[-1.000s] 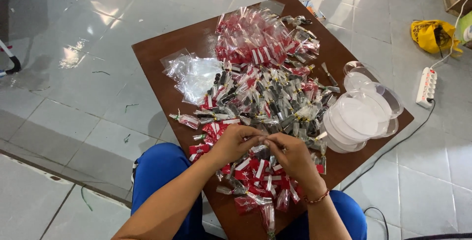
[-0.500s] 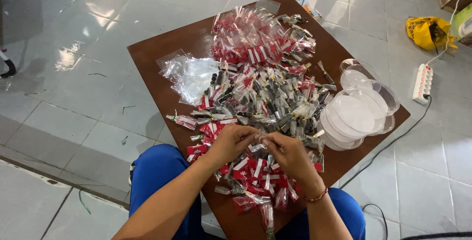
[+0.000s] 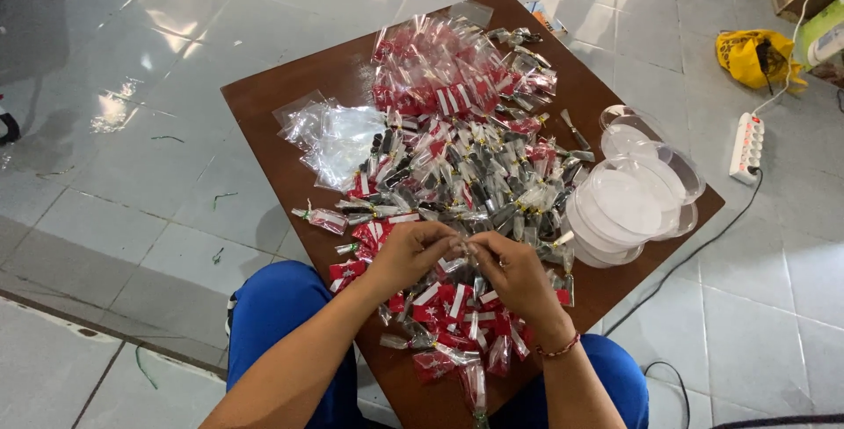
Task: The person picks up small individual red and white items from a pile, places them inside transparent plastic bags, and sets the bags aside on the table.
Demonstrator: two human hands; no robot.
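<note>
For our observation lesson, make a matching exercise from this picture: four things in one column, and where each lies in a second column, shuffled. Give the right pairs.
Things:
1. empty clear bags
2. round plastic lids
3. yellow bag
4. white power strip

Places:
A. on the floor, far right of the table, near the top of the view
B. on the table's right edge
C. on the floor beside the table's right corner, with a cable
D. on the table's left part, beside the pile of packets

Pairs: 1-D, 2-B, 3-A, 4-C

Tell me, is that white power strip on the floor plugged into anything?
Cannot tell: the power strip lies on the floor tiles, its cable running off.
</note>
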